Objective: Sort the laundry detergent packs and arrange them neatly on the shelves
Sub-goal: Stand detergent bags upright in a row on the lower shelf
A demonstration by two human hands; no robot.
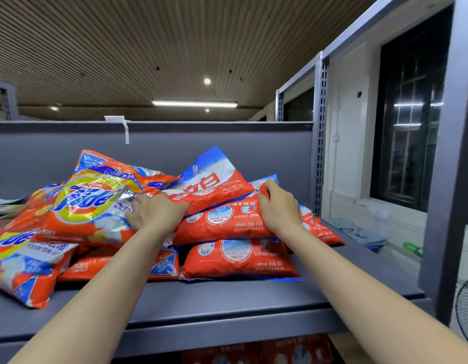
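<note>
Orange-red detergent packs (235,258) are seen from the head camera heaped unsorted across the grey shelf (227,300), towards its back edge. One red pack (222,222) atop the right-hand stack is pressed by the flat-fingered left hand (155,214) and gripped at its far corner by the right hand (278,206). Most sorting is judged left: the Tide packs (88,203) lie jumbled towards the left end.

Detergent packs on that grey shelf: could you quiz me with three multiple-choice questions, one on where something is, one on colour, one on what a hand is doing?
1. Where do the Tide packs lie on the shelf?
A. left side
B. right side
C. on the floor

2. What is the main colour of the pack lying lowest in the right pile?
A. green
B. red
C. black

3. What is the right hand doing?
A. hanging idle
B. pointing upward
C. gripping a pack's edge

Answers: 1 A, the Tide logos sit left of both hands. 2 B, its face is red with blue trim. 3 C, its fingers curl over the red pack on top of the pile.
</note>
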